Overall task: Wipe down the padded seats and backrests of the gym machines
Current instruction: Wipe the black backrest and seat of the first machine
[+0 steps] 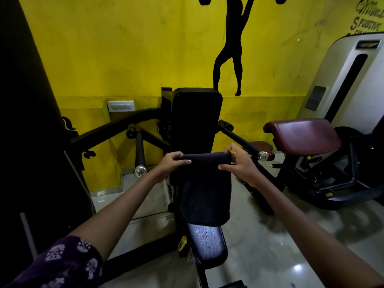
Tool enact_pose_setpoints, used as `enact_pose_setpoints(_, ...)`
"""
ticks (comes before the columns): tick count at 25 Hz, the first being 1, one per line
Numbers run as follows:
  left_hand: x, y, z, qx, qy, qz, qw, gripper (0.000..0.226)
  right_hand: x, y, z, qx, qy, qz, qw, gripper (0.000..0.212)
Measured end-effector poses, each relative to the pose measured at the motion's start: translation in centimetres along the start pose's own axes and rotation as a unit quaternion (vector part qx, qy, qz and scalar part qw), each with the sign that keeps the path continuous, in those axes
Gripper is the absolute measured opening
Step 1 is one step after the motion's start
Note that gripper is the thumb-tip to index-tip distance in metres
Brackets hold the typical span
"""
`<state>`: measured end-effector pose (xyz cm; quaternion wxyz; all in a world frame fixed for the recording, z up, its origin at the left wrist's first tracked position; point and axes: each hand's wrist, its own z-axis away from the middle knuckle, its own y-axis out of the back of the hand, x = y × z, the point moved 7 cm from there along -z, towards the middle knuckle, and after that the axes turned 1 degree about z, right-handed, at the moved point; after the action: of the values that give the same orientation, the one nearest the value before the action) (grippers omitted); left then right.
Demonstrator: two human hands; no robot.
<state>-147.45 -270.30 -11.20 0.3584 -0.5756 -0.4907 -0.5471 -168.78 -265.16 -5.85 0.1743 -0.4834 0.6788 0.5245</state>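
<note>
Both arms reach forward over a black gym machine, and between them hangs a dark cloth (205,190), stretched flat along its top edge and draped down in front of the lower part of the black padded backrest (196,115). The left hand (171,163) grips the cloth's upper left corner, thumb on the near side and fingers curled over the top edge; the right hand (239,163) grips the upper right corner in the same way, with a small pale object, too small to make out, showing by its fingers. The cloth's lower hem ends just above the black padded seat (207,244), whose surface is speckled with pale droplets or spots and catches a dull sheen. The backrest stands upright and tall behind the cloth, its rounded top against a yellow wall (124,48) that carries a black silhouette of a weightlifter (230,53). Two black bars with chrome ends flank the backrest, the left bar (138,152) hanging steeply downward and the right bar (241,140) slanting toward the right hand. A white switch plate (121,106) sits on the wall to the left. To the right stands a second machine with a maroon pad (303,136) and a pale grey housing (353,80). The left arm wears a dark sleeve (62,265) with a pale flower print, and the floor (280,235) is glossy pale tile
</note>
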Motion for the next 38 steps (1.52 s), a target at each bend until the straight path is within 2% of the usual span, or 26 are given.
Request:
enact_pose_setpoints(3,-1.2,0.9,-0.1,0.012,0.046,0.062,0.997,0.018,-0.6,-1.5,-1.0,0.021,-0.032,-0.178,0.983,0.042)
enact_pose_setpoints(5,-1.7,1.3,-0.4,-0.022,0.071,0.008,0.997,0.045,-0.9,-2.4,-1.9,0.013,-0.053,-0.232,0.971,0.046)
enact_pose_setpoints(6,-1.4,1.5,-0.8,-0.031,0.059,-0.058,0.996,0.057,-1.0,-2.8,-2.4,0.002,-0.061,-0.241,0.969,0.046)
enact_pose_setpoints(8,0.5,1.9,-1.8,-0.019,-0.035,-0.188,0.981,0.075,-1.0,-3.4,-3.5,-0.017,-0.073,-0.232,0.970,0.043)
enact_pose_setpoints(10,2.5,1.1,-2.5,-0.037,-0.115,-0.261,0.958,0.082,-0.8,-3.6,-4.6,-0.022,-0.072,-0.213,0.974,0.040)
enact_pose_setpoints(12,3.8,0.3,-3.2,-0.058,-0.143,-0.279,0.948,0.067,-0.3,-3.6,-5.5,-0.010,-0.067,-0.215,0.974,0.038)
enact_pose_setpoints(15,4.5,0.1,-4.6,-0.015,-0.183,-0.232,0.955,0.036,1.3,-2.8,-6.3,0.054,-0.063,-0.232,0.969,0.035)
enact_pose_setpoints(19,4.4,0.4,-7.6,-0.003,-0.215,-0.296,0.931,0.021,3.6,-2.0,-8.3,0.096,-0.058,-0.206,0.972,0.033)
enact_pose_setpoints(25,6.7,2.3,-13.6,0.044,-0.228,-0.299,0.926,0.023,4.0,1.3,-16.2,0.200,-0.005,-0.067,0.977,0.037)
enact_pose_setpoints(31,8.6,4.7,-18.4,0.040,-0.264,-0.297,0.917,0.018,3.8,2.4,-21.4,0.223,0.022,-0.043,0.974,0.032)
enact_pose_setpoints(34,10.1,5.0,-20.6,0.026,-0.313,-0.314,0.896,0.021,3.1,3.4,-23.8,0.259,0.020,-0.032,0.965,0.033)
enact_pose_setpoints(37,12.5,6.6,-22.9,0.111,-0.386,-0.332,0.854,0.032,1.9,4.3,-27.3,0.282,0.015,-0.019,0.959,0.024)
enact_pose_setpoints(38,13.0,7.7,-23.9,0.148,-0.392,-0.321,0.849,0.036,1.7,4.5,-28.8,0.290,0.009,-0.007,0.957,0.021)
